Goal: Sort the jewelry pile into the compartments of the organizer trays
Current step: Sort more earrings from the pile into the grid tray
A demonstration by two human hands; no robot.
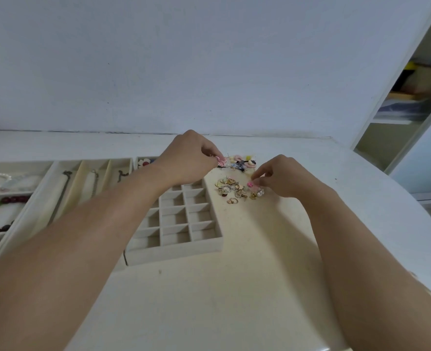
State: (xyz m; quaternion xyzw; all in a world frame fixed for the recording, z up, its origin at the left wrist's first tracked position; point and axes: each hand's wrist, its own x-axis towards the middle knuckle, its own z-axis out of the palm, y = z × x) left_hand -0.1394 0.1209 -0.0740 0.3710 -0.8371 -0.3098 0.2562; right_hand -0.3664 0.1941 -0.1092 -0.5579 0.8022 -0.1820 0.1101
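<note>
A pile of small jewelry (236,190) lies on the cream tabletop, right of a beige grid tray (179,219). More colourful pieces (242,162) lie just behind it. My left hand (191,158) pinches a small pink piece (220,160) above the far corner of the grid tray. My right hand (282,177) pinches a small pink flower piece (250,184) at the right edge of the pile. My left forearm covers part of the grid tray.
A tray with long slots (82,178) holds chains to the left. At far left another tray (4,198) holds a pearl strand and dark red beads. A wall rises behind the table. Open shelves (406,102) stand at right.
</note>
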